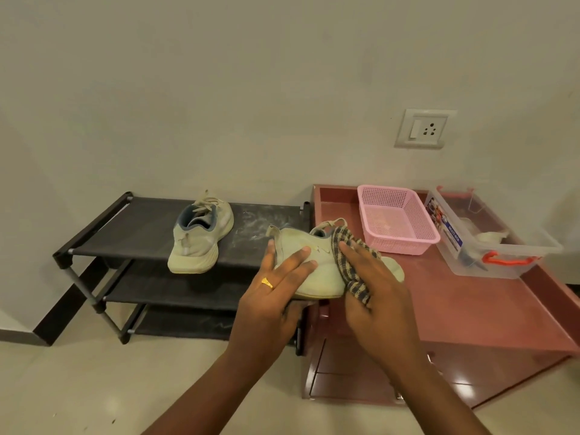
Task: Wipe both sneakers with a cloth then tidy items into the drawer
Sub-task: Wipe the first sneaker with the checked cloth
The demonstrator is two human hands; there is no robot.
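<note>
Our left grip (282, 277) clasps one sneaker (314, 268) in the air beside the table (470, 309); the right grip (373, 284) presses the cloth (354, 287) on its toe, whether pinching it we cannot tell. A hard wipe could shove the sneaker loose.

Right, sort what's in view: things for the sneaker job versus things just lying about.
Job: held sneaker in the left hand; checked cloth under the right hand; second sneaker on the shoe rack; maroon drawer cabinet.
Lying about: pink basket; clear plastic box; wall socket.
</note>
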